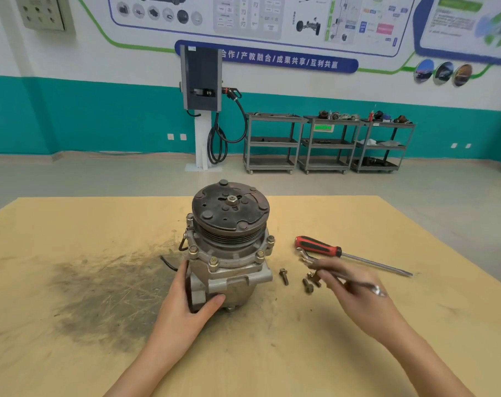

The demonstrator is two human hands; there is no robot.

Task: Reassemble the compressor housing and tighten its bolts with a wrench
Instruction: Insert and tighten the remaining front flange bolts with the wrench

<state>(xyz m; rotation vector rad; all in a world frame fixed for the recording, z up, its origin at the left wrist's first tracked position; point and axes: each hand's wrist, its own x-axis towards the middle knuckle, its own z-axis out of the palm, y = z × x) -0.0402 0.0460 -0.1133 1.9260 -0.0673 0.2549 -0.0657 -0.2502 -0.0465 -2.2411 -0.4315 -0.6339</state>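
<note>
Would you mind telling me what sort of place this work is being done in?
Probably an automotive training workshop: a wall-mounted EV charger with its cable, vehicle-system posters on the wall, and metal parts carts beyond the table holding the compressor.

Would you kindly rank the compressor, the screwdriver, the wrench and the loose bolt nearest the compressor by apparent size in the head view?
1. compressor, clearly largest.
2. screwdriver, long but thin.
3. wrench, partly hidden in the right hand, so its rank against the screwdriver is unsure.
4. loose bolt, smallest.

Wall banner [275, 60]: 合作/产教融合/成果共享/互利共赢
</note>
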